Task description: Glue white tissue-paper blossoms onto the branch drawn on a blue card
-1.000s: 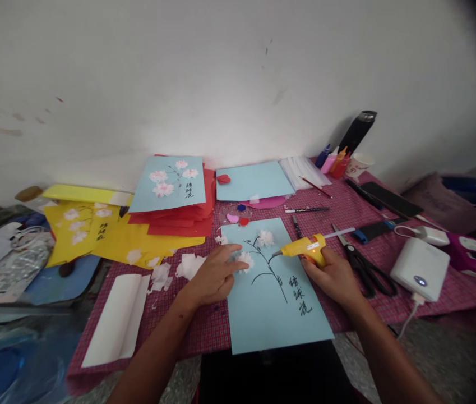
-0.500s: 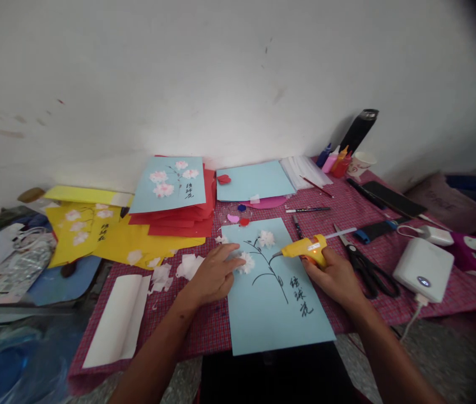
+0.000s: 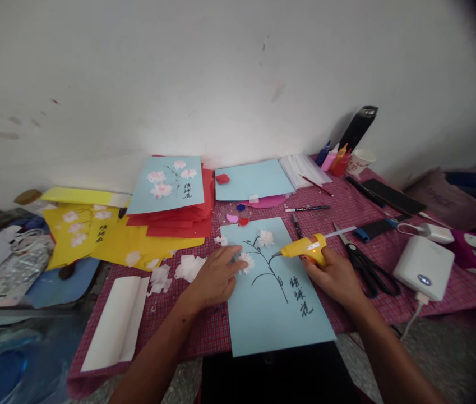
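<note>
The right hand (image 3: 335, 278) is closed around the handle of a yellow hot glue gun (image 3: 300, 248), a translucent glue stick (image 3: 341, 232) jutting from its rear. The gun's nozzle points left over a light blue card (image 3: 263, 328), its tip by the inked branch (image 3: 277, 279). The left hand (image 3: 215, 278) has its fingers at a white paper flower (image 3: 246, 262) near the card's left edge; whether they pinch it or merely touch it, I cannot tell. Another white flower (image 3: 266, 238) sits above, at the branch's top. Torn white paper pieces (image 3: 189, 268) lie just left of the left hand, with a folded white sheet (image 3: 114, 322) farther left. Black-handled scissors (image 3: 374, 275) lie right of the right hand, then a white power bank (image 3: 425, 266). Behind, a finished flower card (image 3: 140, 196) tops a stack of red paper (image 3: 202, 224), and a black flask (image 3: 357, 129) stands tilted by the wall.
</note>
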### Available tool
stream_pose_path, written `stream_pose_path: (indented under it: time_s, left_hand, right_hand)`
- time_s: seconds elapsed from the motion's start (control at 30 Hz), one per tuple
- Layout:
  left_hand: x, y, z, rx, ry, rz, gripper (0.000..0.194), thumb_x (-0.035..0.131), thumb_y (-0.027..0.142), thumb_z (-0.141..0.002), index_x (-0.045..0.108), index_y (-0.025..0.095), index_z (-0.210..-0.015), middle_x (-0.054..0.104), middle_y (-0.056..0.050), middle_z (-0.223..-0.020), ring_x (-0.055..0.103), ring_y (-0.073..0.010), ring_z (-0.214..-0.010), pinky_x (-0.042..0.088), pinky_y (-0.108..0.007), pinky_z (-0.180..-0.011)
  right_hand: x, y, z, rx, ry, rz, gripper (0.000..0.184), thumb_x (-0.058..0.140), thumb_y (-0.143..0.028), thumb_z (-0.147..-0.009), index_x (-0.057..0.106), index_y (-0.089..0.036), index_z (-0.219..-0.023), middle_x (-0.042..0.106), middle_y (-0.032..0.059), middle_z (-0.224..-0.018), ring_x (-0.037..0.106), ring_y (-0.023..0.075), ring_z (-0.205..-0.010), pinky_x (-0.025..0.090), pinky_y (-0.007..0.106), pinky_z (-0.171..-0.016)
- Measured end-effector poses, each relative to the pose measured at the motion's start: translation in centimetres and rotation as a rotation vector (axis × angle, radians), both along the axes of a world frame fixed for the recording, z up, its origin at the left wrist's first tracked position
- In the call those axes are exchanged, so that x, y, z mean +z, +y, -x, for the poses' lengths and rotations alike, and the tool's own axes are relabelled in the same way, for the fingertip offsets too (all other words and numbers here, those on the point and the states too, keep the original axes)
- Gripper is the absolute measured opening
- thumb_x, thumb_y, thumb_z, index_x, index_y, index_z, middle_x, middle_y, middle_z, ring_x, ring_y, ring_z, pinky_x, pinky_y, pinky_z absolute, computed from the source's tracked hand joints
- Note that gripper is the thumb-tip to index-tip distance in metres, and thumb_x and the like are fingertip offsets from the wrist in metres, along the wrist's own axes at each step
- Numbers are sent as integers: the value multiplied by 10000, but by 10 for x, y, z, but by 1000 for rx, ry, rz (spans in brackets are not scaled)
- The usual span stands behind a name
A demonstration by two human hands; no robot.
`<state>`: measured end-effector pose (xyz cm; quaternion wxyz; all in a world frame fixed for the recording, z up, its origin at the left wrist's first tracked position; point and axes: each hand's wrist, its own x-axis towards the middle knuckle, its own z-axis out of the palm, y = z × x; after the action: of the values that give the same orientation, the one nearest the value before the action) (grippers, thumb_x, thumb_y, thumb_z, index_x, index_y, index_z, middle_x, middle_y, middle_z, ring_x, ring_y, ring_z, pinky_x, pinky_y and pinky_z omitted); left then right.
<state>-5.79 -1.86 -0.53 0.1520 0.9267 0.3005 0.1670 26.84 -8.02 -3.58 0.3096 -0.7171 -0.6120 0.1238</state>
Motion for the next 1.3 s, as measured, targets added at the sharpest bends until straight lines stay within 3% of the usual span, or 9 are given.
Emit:
stream_pose_path:
  time_s: [0.57, 0.83, 1.1, 1.3]
  left_hand:
    - [-4, -1, -1, -27, -29, 5, 526, 482, 14, -770, 631, 242, -1220, 463, -100, -1428, 453, -264, -1290, 427, -475, -1063]
    - [-11, 12, 13, 130, -174, -79, 428, 452, 28, -814, 658, 215, -1138, 559, -98, -1298, 517, -237, -1224, 443, -446, -1045]
    - [-16, 17, 16, 254, -275, -112, 297, 471, 73, -867, 671, 196, -1048, 655, -83, -1062, 609, -208, -1016, 508, -392, -914]
    - [-15, 16, 17, 261, -256, -121, 295, 484, 60, -850, 670, 197, -1033, 673, -69, -981, 620, -205, -946, 511, -367, -852]
  right_hand:
    - [-2, 0, 0, -5, -2, 10, 349, 585, -532, -837, 456, -230, -719, 549, -9, -601, 512, 160, -529, 320, 279, -511]
    - [3, 0, 0, 9, -44, -8, 327, 566, -517, -846, 461, -232, -724, 575, 8, -623, 512, 160, -522, 311, 280, -496]
    - [23, -7, 35, 15, -282, 74, 309, 527, -516, -864, 477, -228, -763, 621, 37, -643, 563, 197, -550, 282, 298, -527]
    - [26, -3, 57, 33, -380, 103, 248, 537, -452, -862, 525, -209, -820, 668, 76, -721, 599, 217, -593, 264, 296, -534]
